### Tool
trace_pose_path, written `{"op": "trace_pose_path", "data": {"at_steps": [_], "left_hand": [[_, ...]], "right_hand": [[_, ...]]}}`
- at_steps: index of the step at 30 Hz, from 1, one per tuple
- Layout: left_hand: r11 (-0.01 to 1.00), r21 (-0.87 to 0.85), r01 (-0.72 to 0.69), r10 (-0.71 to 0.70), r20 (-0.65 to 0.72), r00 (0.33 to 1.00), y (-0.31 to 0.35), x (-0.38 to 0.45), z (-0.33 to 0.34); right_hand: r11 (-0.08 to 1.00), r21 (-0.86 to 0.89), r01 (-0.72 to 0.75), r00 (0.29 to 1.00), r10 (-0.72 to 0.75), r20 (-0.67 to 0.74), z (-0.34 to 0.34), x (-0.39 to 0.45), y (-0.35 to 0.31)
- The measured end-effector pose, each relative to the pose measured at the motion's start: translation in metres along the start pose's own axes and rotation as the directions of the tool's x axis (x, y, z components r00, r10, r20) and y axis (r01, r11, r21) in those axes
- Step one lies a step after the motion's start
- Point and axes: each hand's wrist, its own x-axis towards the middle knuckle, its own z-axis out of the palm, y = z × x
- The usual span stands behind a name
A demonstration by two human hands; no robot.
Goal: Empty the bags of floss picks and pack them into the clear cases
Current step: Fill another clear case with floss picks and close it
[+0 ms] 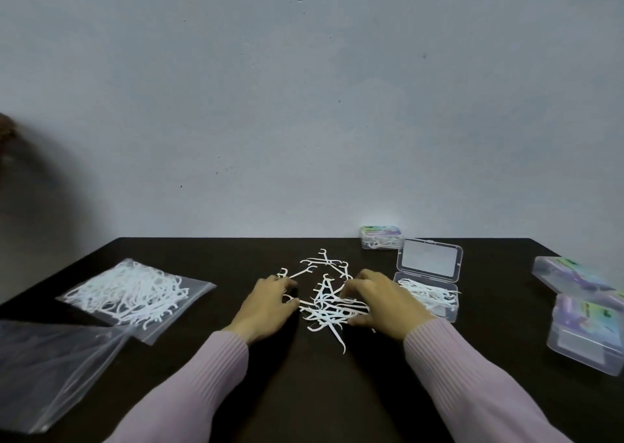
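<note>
A loose pile of white floss picks (pixel 326 302) lies on the dark table (pixel 304 392), directly between the two hands. The left hand (pixel 266 304) rests palm down at the pile's left edge, its fingers curled, with their tips among the nearest picks; whether they pinch one cannot be told. The right hand (pixel 381 302) sits at the pile's right edge, fingers bent and spread over the heap, thumb low against the table beside the picks; a firm grip is not visible. Both wrists wear ribbed, pale pink sleeves (pixel 472 375).

Just beyond the right hand's knuckles stands an open clear case (pixel 429 280), hard transparent plastic, rectangular with rounded corners, lid tilted up, its tray partly filled with picks. Behind it sits a closed case (pixel 381 242) holding picks under a coloured label. Further right lie two more closed cases (pixel 584 321).

Left of the left hand, a flat, soft zip bag (pixel 135 294) is full of picks; nearer, an empty crinkled clear bag (pixel 54 368).
</note>
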Motion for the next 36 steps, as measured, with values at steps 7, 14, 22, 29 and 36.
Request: {"op": "trace_pose_path", "data": {"at_steps": [7, 14, 22, 29, 36], "left_hand": [[0.983, -0.135, -0.124, 0.112, -0.097, 0.989, 0.01, 0.003, 0.009], [0.913, -0.373, -0.164, 0.145, -0.08, 0.986, 0.006, 0.007, 0.009], [0.912, -0.393, -0.116, 0.144, 0.041, 0.989, 0.014, 0.005, 0.002], [0.866, -0.474, -0.159, 0.184, 0.005, 0.983, 0.014, 0.003, -0.005], [0.897, -0.409, -0.165, 0.222, 0.094, 0.971, 0.011, 0.001, -0.016]], "right_hand": [[0.999, 0.044, -0.03, 0.999, 0.032, -0.042, 0.008, 0.016, 0.01], [0.994, 0.113, 0.012, 0.999, -0.008, -0.038, 0.011, 0.021, 0.017], [1.0, 0.004, 0.021, 0.996, -0.021, -0.088, 0.012, 0.021, 0.014], [0.999, 0.023, 0.036, 0.993, -0.033, -0.115, 0.009, 0.018, 0.017], [0.997, 0.069, 0.033, 0.991, -0.024, -0.131, 0.008, 0.015, 0.026]]}}
